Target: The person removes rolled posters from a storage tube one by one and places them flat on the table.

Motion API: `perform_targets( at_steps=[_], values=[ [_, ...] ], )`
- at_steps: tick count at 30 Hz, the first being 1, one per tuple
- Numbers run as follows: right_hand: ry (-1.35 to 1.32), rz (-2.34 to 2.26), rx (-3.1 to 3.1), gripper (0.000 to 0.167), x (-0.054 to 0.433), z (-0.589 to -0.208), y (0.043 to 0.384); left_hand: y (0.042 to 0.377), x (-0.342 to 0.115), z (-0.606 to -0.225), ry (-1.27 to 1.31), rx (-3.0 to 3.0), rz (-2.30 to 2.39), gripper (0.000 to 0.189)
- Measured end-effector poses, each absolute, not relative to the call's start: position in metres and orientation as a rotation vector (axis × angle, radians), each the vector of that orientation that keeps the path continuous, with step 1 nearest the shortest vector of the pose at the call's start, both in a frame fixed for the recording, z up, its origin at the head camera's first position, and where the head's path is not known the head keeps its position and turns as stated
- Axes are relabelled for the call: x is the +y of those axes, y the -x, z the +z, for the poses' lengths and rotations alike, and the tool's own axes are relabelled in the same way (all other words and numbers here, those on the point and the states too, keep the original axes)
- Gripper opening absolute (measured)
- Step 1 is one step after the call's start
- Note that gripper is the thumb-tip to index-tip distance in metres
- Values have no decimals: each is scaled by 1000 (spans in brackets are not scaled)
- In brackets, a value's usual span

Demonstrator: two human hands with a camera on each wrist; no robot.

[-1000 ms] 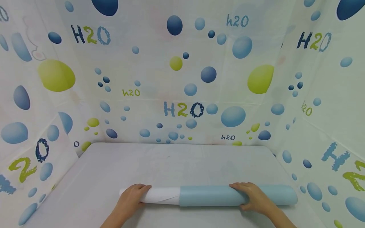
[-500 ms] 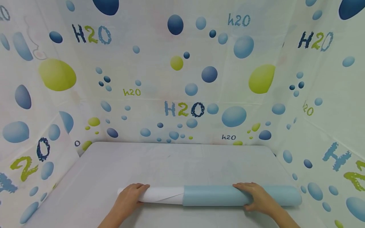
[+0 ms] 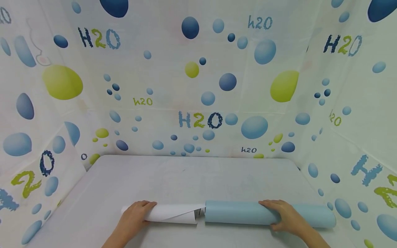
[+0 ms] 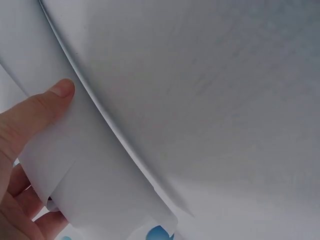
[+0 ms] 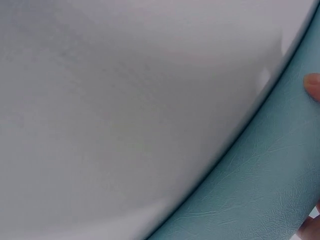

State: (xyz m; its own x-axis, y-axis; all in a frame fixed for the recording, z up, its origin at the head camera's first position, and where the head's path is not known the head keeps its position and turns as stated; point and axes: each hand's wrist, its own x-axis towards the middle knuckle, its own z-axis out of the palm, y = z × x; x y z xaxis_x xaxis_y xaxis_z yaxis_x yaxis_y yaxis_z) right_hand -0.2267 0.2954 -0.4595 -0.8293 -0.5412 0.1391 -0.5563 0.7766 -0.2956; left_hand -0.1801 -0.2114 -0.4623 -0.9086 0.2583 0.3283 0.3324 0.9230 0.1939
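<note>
In the head view a white paper roll and a light blue roll lie end to end along the front of the white table. A narrow gap parts them at the bottom, while a pointed white corner reaches to the blue roll's open end. My left hand grips the white roll, thumb on the near side and fingers over the far side. Around the blue roll, right of its middle, my right hand holds in the same way. The right wrist view shows the blue roll's wrinkled, leather-like surface.
A white table spreads behind and in front of the rolls. Curtains printed with bubbles and "H2O" stand at the back and on both sides.
The two rolls have drawn apart: the white one slid left with my left hand, the blue one right with my right hand. A gap now shows where they overlapped.
</note>
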Motion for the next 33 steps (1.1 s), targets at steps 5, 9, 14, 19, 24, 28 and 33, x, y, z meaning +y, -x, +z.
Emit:
perform_targets(
  at_steps=[5, 9, 14, 19, 24, 28, 33],
  values=[
    [-914, 525, -2898, 76, 295, -459, 228, 180, -212, -463, 440, -2793, -365, 56],
    [-930, 527, -2879, 76, 294, -460, 230, 181, -212, -465, 438, -2808, -365, 57],
    [-935, 551, -2867, 76, 294, -460, 233, 181, -212, -464, 438, -2806, -365, 57],
    [-908, 545, -2845, 77, 297, -462, 236, 180, -213, -462, 434, -2806, -373, 56],
    [-844, 553, -2881, 77, 298, -464, 240, 180, -213, -462, 444, -2793, -370, 56],
    [-796, 540, -2894, 77, 296, -465, 244, 180, -213, -462, 440, -2797, -381, 56],
    [-757, 510, -2867, 75, 292, -463, 250, 179, -212, -462, 435, -2816, -394, 55]
  ],
)
